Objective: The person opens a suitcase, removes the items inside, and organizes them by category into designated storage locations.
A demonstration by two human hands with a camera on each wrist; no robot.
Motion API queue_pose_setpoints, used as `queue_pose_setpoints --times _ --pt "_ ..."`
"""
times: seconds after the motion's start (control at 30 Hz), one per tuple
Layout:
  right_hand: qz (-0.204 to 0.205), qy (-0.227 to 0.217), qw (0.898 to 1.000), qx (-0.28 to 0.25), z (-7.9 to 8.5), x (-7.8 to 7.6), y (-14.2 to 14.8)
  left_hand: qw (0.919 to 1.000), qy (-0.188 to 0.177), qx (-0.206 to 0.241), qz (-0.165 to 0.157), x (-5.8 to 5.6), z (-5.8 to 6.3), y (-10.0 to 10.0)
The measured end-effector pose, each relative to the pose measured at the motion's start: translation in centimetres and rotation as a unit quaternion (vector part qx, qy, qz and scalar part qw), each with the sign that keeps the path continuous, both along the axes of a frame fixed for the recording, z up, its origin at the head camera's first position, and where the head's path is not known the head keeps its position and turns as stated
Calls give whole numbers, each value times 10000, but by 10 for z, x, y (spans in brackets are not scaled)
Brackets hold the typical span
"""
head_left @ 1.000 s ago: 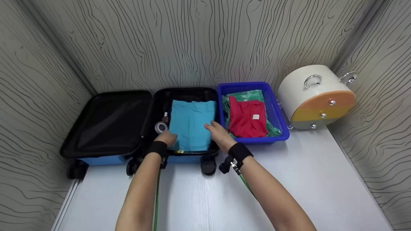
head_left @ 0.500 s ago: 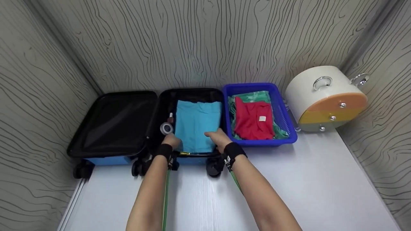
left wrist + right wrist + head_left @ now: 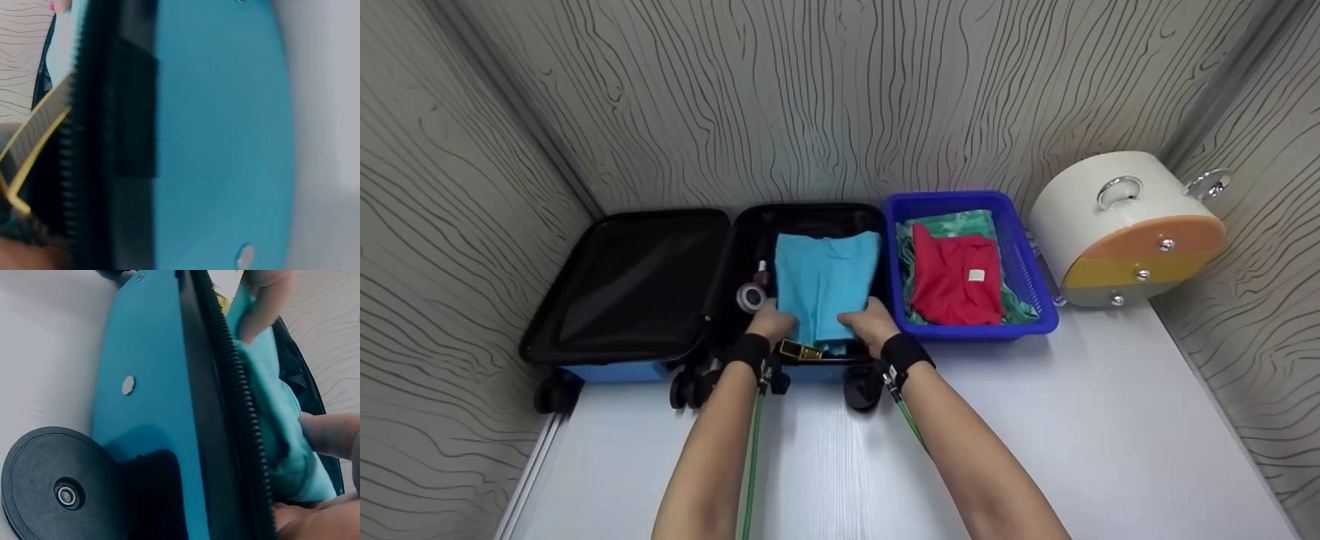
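Note:
A folded light-blue garment [image 3: 826, 274] lies in the right half of an open suitcase [image 3: 810, 213], its near part bunched into creases. My left hand [image 3: 774, 324] grips its near left corner, thumb on top. At the near right corner my right hand [image 3: 873, 324] pinches the cloth; the right wrist view shows the thumb [image 3: 332, 433] above the garment [image 3: 281, 416] and fingers under it. A black box with gold edges [image 3: 799, 349] sits by the suitcase's near rim, below the garment. Left of the cloth are a round grey-white lidded item [image 3: 751, 298] and a small brown bottle [image 3: 762, 277].
The suitcase's black lid half [image 3: 637, 285] lies open at left. A blue basket [image 3: 1020, 262] right of the suitcase holds a red garment [image 3: 958, 281] on green cloth [image 3: 960, 223]. Further right stands a white rounded drawer box [image 3: 1095, 199]. Suitcase wheels [image 3: 861, 388] stick out toward me.
My hands have taken hold of the garment's near corners and drawn its near edge up and away from me. More of the gold-edged box shows. The head view has shifted slightly.

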State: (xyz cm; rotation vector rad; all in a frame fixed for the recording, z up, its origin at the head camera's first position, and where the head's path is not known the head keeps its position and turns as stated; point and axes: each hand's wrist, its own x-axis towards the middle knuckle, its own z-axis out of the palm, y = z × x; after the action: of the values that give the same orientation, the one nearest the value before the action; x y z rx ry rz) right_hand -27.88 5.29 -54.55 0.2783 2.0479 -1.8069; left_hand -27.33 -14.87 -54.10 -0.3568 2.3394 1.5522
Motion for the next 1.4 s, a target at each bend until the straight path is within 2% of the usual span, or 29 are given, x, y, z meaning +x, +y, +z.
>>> queue_pose_setpoints --times 0.2,0.53,0.9,1.1,1.23,1.4 --pt "45 536 9985 104 -1 -1 -6 9995 213 174 171 0 13 -1" --pt "156 1465 9888 220 7 -6 -5 9927 1114 401 227 -3 27 4" --pt "169 1957 9805 106 23 -9 9 9862 1523 626 173 -8 35 16" --pt "91 2459 9692 -142 29 -15 27 9809 1742 843 200 -9 42 30" --pt "-102 2549 9662 -378 32 -22 46 9790 1827 891 158 -10 49 45" --pt "-58 2406 9676 -760 40 -28 77 9735 1964 1162 142 -13 55 71"
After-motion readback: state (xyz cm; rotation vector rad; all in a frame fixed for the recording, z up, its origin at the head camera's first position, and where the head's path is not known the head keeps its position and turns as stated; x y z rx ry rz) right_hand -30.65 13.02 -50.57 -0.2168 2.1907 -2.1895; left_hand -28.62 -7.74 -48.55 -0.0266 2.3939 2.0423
